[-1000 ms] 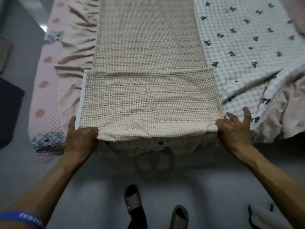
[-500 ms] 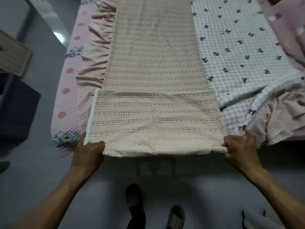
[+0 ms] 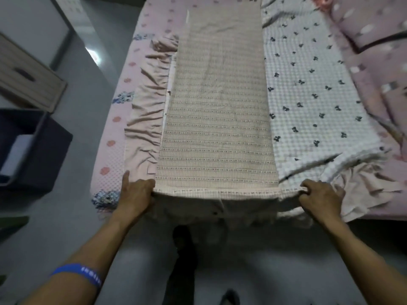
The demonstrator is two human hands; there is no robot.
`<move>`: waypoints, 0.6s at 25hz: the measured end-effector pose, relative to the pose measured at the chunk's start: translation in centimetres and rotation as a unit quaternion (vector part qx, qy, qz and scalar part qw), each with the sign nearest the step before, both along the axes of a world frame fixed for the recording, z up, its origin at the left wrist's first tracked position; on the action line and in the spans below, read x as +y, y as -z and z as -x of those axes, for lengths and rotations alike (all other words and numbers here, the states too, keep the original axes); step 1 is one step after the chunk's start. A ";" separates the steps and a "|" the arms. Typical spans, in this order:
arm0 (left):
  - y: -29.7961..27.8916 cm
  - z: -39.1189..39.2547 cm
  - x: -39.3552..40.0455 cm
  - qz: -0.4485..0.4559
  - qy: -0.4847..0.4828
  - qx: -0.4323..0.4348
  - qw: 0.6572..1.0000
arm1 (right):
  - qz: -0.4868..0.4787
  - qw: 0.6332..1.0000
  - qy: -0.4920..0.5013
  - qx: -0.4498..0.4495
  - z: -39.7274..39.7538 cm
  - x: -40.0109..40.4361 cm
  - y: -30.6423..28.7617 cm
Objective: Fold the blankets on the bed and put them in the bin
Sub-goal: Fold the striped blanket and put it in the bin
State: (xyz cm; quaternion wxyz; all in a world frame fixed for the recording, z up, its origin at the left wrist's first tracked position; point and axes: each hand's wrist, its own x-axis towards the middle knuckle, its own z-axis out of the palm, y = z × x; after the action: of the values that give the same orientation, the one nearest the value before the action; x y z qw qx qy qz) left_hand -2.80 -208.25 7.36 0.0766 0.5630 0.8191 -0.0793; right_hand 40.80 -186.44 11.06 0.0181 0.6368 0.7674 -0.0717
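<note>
Now the beige blanket [image 3: 217, 137] unfolded, flat again

Grey floor [image 3: 72, 216], smooth, with a bright light reflection [image 3: 93, 55] near the far left; pale wooden drawer unit [image 3: 26, 78] at left; grey wall [image 3: 28, 20] behind it.

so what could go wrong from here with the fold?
1. The beige blanket lies beside the bow-print blanket, and the right hand grips right at that border; it may drag both.
2. The blanket's near end hangs off the bed edge and could slide off.
3. The dark bin sits far left; the fold may loosen in transit.
</note>
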 end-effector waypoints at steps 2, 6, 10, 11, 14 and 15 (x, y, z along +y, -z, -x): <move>-0.8 2.5 5.2 -0.025 -0.004 -0.012 1.000 | -0.042 0.998 0.040 0.038 2.8 4.4 -0.8; 0.9 7.7 15.9 -0.011 -0.027 -0.057 0.998 | -0.029 0.995 0.085 0.042 8.2 13.8 2.8; 6.6 11.5 24.0 0.028 -0.005 -0.050 0.998 | 0.020 0.990 0.132 0.056 10.1 21.0 9.3; 8.1 12.0 25.9 0.043 0.002 -0.048 0.998 | 0.034 0.988 0.138 0.061 10.4 22.7 11.2; 11.8 12.8 29.9 0.092 -0.002 -0.038 0.995 | 0.072 0.983 0.151 0.071 11.9 26.9 16.0; 12.7 13.2 30.7 0.101 -0.007 -0.032 0.994 | 0.082 0.981 0.156 0.083 12.3 28.2 17.2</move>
State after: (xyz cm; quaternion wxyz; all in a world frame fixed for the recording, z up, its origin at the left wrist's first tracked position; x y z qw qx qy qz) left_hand -16.04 -177.54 -5.34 0.1596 0.5487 0.8081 -0.1430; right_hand 28.45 -158.27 -6.18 -0.0054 0.7367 0.6493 -0.1888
